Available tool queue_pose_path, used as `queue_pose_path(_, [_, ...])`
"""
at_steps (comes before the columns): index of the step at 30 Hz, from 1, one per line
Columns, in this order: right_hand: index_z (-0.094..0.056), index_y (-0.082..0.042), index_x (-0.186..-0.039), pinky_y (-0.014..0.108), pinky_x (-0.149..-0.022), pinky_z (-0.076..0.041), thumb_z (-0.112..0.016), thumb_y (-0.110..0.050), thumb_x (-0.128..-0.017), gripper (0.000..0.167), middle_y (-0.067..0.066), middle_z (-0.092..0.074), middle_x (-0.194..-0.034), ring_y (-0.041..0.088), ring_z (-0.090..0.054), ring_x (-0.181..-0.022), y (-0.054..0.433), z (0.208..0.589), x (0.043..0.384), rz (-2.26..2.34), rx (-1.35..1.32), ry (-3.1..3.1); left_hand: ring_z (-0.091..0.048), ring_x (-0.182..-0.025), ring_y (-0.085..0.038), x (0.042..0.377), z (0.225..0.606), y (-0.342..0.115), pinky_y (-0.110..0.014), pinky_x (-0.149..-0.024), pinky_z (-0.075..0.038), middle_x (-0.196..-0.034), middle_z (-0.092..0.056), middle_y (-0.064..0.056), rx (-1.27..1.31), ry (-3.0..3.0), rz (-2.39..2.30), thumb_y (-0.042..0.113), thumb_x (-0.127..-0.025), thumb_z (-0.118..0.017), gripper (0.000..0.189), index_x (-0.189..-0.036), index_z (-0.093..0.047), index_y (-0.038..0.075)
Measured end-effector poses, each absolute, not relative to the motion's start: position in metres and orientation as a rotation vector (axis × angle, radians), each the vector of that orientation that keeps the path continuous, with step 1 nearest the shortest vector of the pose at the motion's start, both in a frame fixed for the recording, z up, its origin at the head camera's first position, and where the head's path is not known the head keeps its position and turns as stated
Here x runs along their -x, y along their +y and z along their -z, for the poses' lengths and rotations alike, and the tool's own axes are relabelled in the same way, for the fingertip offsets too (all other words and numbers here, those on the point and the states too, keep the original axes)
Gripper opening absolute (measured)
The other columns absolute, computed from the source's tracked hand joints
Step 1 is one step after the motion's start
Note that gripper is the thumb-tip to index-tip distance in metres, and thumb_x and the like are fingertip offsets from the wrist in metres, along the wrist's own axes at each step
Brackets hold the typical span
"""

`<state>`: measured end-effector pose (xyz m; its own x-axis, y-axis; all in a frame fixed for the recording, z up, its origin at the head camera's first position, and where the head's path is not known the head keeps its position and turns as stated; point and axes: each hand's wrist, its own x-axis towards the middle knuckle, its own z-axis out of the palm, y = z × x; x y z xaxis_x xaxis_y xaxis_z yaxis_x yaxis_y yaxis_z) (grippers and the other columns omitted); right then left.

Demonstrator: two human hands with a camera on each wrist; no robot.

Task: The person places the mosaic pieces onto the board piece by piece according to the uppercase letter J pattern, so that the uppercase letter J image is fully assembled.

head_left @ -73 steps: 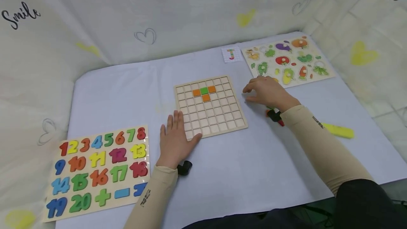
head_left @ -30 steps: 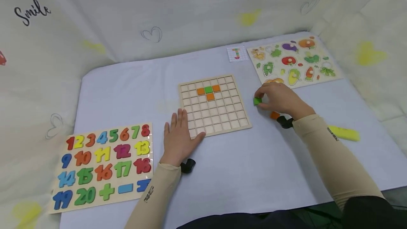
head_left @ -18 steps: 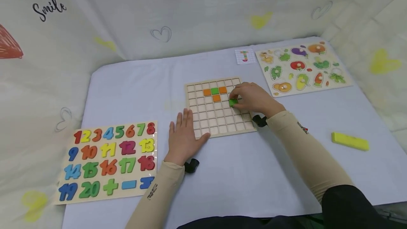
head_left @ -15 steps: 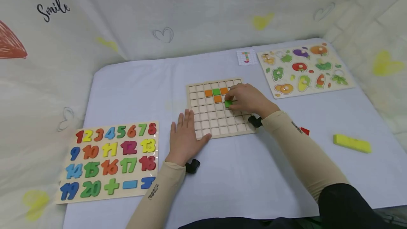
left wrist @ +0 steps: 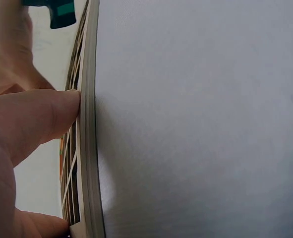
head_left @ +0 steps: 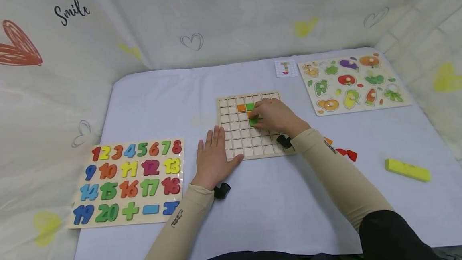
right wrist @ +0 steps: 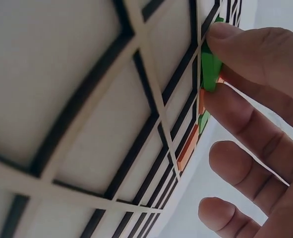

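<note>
Think of my square board (head_left: 258, 150) as a clock, with 12 at its far edge. My right hand (head_left: 274, 116) reaches in from 3 o'clock. Its thumb and pointer finger pinch a small green block (head_left: 253, 122).

That block is the big change. A second ago it was off the board, past the 3 o'clock edge. Now it is near the middle, right beside an orange tile (head_left: 249, 114) on that tile's 6 o'clock side. I can't tell if it sits flat in its square, and I am not letting go of it.

My left hand (head_left: 213, 160) has not left the board's 8 o'clock side. Its fingers are straight and hold nothing; they lie on the edge, and I think that helps the board not slide.

Up toward 12, a green tile (head_left: 250, 106) has another orange tile (head_left: 241, 108) at its 9 o'clock side. My right hand hides the squares at its 3 o'clock side. To me, the change means the line of colors going down to 6 is nearly one block longer.

Since my arm moved in, two red pieces (head_left: 351, 155) and an orange piece (head_left: 328, 141) peek out by my right sleeve (head_left: 335, 171), between 3 and 4 o'clock. A little card (head_left: 286, 68) with a colored shape lies at 1 o'clock.
</note>
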<state>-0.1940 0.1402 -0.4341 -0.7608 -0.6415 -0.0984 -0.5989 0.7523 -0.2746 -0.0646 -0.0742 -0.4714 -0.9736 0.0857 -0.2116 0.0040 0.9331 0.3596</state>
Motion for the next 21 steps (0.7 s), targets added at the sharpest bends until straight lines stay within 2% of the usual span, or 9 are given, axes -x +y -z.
queue_pose_path(11, [-0.082, -0.019, -0.112, 0.052, -0.100, -0.050, -0.081, -0.023, -0.088, 0.024, 0.004, -0.076, -0.118, 0.031, -0.066, -0.111, 0.154, 0.429, 0.187, 0.352, 0.969, 2.794, -0.009, -0.165, -0.035, 0.065, 0.472, -0.071, -0.062, -0.130, -0.014, -0.176, -0.012, -0.011, -0.082, 2.854, -0.536, 0.067, -0.093, -0.061, 0.107, -0.167, -0.013, 0.007])
queue_pose_path(17, [-0.081, -0.015, -0.114, 0.054, -0.103, -0.048, -0.083, -0.024, -0.088, 0.028, 0.004, -0.077, -0.116, 0.030, -0.065, -0.114, 0.183, 0.421, 0.180, 0.330, 0.832, 2.803, -0.008, -0.165, -0.034, 0.066, 0.472, -0.072, -0.061, -0.131, -0.012, -0.177, -0.010, -0.010, -0.058, 2.849, -0.533, 0.066, -0.093, -0.061, 0.107, -0.168, -0.011, 0.008])
queue_pose_path(21, [-0.080, -0.015, -0.114, 0.050, -0.099, -0.050, -0.084, -0.025, -0.087, 0.029, 0.001, -0.078, -0.110, 0.027, -0.065, -0.107, 0.212, 0.420, 0.171, 0.308, 0.736, 2.803, -0.008, -0.165, -0.034, 0.065, 0.471, -0.071, -0.062, -0.130, -0.013, -0.176, -0.011, -0.011, -0.067, 2.849, -0.555, 0.065, -0.093, -0.063, 0.106, -0.167, -0.013, 0.007])
